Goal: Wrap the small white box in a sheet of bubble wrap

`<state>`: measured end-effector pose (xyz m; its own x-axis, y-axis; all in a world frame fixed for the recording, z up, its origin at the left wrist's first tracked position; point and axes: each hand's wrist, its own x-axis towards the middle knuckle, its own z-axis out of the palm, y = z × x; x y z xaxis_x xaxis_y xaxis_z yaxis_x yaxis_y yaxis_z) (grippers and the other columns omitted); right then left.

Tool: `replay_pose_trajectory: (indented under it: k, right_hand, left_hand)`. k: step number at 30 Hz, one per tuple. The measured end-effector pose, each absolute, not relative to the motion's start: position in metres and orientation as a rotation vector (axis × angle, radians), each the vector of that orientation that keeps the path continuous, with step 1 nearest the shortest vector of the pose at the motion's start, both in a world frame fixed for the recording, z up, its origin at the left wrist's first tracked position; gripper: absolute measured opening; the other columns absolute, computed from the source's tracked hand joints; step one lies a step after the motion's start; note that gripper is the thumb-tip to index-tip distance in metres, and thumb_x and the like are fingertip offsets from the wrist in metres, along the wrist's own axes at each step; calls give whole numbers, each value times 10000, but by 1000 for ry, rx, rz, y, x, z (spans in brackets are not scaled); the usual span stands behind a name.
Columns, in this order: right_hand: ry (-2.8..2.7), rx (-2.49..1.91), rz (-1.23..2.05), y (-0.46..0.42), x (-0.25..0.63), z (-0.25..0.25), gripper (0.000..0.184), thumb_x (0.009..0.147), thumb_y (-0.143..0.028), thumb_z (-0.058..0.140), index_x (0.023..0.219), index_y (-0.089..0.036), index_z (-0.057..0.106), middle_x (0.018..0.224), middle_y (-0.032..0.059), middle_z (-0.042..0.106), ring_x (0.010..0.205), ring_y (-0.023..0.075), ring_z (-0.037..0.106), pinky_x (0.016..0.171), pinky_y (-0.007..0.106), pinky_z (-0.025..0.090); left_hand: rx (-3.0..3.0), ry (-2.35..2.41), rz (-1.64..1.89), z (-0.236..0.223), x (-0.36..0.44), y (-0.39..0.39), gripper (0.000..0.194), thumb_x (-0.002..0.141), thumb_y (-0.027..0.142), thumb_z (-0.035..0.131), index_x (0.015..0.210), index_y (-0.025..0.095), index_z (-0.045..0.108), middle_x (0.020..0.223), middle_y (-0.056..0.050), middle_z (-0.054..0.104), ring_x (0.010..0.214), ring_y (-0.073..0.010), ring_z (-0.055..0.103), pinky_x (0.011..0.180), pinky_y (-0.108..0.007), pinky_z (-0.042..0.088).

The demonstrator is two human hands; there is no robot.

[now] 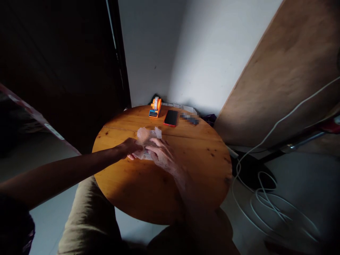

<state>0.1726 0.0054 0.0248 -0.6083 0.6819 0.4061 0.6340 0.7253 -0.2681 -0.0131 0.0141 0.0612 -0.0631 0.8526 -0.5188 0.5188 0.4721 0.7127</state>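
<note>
A clear piece of bubble wrap (147,136) lies on the round wooden table (138,187), a little past its middle. My left hand (130,147) reaches in from the left and grips the wrap's near left edge, fingers curled. My right hand (162,154) lies on the wrap's near right part, its fingers spread and pressing down. Whether something is inside the wrap is hidden.
At the table's far edge stand an orange tape dispenser (155,107), a dark phone in a red case (171,118) and a small dark object (190,119). A wooden board (287,71) leans on the right. White cables (265,202) coil on the floor.
</note>
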Motion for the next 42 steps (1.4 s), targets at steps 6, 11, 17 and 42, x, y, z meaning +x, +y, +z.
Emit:
replay_pose_trajectory:
  k: [6, 11, 17, 42]
  right_hand:
    - [-2428, -994, 151, 6, 171, 22, 309, 947, -155, 496, 1093, -291, 732, 1234, 45, 601, 1135, 220, 531, 989, 384, 410]
    - [-2449, -990, 133, 8, 169, 20, 268, 956, -168, 490, 1078, -260, 710, 1220, 50, 607, 1102, 217, 529, 960, 374, 410]
    - [-2440, -987, 151, 9, 167, 19, 199, 953, -177, 473, 1020, -216, 656, 1171, 62, 624, 1067, 222, 537, 925, 374, 407]
    - [-2242, -1125, 278, 9, 168, 18, 334, 846, -196, 575, 1177, -184, 535, 1210, 122, 639, 1119, 277, 563, 972, 428, 425]
  left_hand:
    - [1050, 1524, 515, 66, -12, 11, 62, 715, 231, 608, 744, 177, 615, 611, 17, 626, 538, -116, 579, 530, -215, 460]
    - [1058, 1475, 559, 63, -12, 12, 106, 649, 251, 647, 693, 162, 609, 632, -2, 637, 594, -148, 605, 567, -264, 488]
    - [1106, 1446, 607, 63, -11, 11, 184, 627, 281, 659, 732, 132, 633, 657, -43, 665, 590, -175, 622, 566, -312, 513]
    - [1472, 1438, 653, 54, -6, 1, 194, 677, 272, 677, 813, 156, 602, 602, 35, 571, 490, -84, 523, 495, -197, 438]
